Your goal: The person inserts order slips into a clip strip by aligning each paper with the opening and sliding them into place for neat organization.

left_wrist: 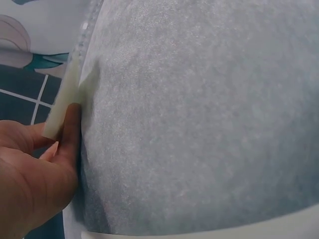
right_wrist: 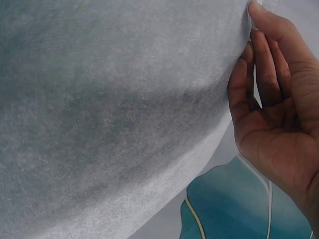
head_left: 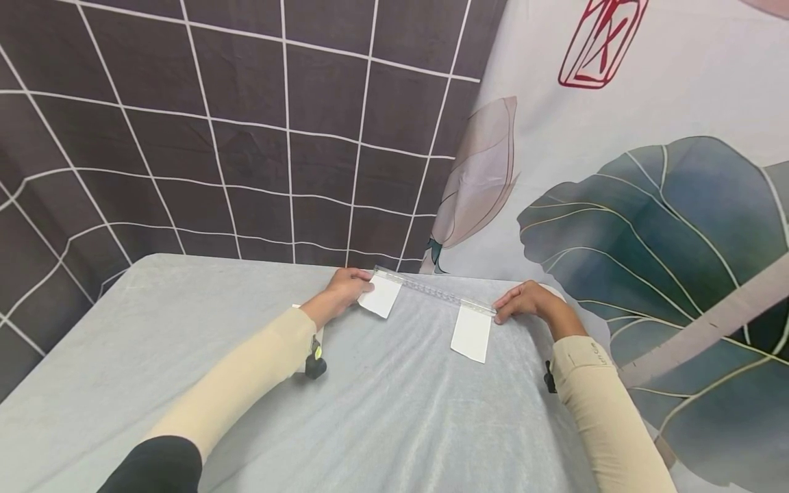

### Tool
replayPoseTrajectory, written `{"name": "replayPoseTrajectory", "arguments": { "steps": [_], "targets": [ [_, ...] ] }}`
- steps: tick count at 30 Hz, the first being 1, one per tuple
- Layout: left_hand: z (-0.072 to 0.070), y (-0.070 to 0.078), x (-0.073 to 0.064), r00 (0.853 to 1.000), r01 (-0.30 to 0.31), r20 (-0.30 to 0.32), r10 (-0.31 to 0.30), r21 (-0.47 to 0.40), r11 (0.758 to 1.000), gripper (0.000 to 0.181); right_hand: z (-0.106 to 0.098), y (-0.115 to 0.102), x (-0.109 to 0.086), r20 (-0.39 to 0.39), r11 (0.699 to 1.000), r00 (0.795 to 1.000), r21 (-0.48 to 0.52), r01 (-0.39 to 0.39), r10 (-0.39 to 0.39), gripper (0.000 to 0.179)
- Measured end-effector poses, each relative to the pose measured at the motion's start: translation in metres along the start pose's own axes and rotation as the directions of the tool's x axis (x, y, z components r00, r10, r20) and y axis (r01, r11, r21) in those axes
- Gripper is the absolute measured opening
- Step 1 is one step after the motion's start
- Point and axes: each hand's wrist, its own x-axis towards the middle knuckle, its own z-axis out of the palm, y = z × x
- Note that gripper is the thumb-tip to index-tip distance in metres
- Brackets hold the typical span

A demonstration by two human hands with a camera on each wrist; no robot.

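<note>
A clear plastic strip point(head_left: 431, 290), which looks like a ruler, spans the space between my two hands near the table's far edge. One white paper piece point(head_left: 381, 294) lies at its left end, another white paper piece point(head_left: 472, 331) at its right end, both stretching toward me. My left hand point(head_left: 345, 289) pinches the left paper; in the left wrist view the pale paper point(left_wrist: 65, 107) sits between thumb and fingers. With thumb and fingertips, my right hand point(head_left: 524, 301) pinches the strip's right end. Its grip shows only partly at the top of the right wrist view.
Grey cloth point(head_left: 394, 411) covers the table. Partly hidden under my left wrist lies another white piece point(head_left: 318, 335). A dark gridded curtain point(head_left: 246, 150) hangs behind, and a leaf-printed curtain point(head_left: 616, 205) hangs at the right.
</note>
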Motion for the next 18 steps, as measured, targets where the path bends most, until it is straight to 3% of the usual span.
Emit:
{"name": "replayPoseTrajectory", "arguments": {
  "steps": [18],
  "targets": [
    [0.0008, -0.0008, 0.0047, 0.999, -0.012, 0.030, 0.011, 0.028, 1.000, 0.042, 0.0009, 0.0001, 0.0045, 0.003, 1.000, 1.000, 0.000, -0.007, 0.007, 0.037]
  ]
}}
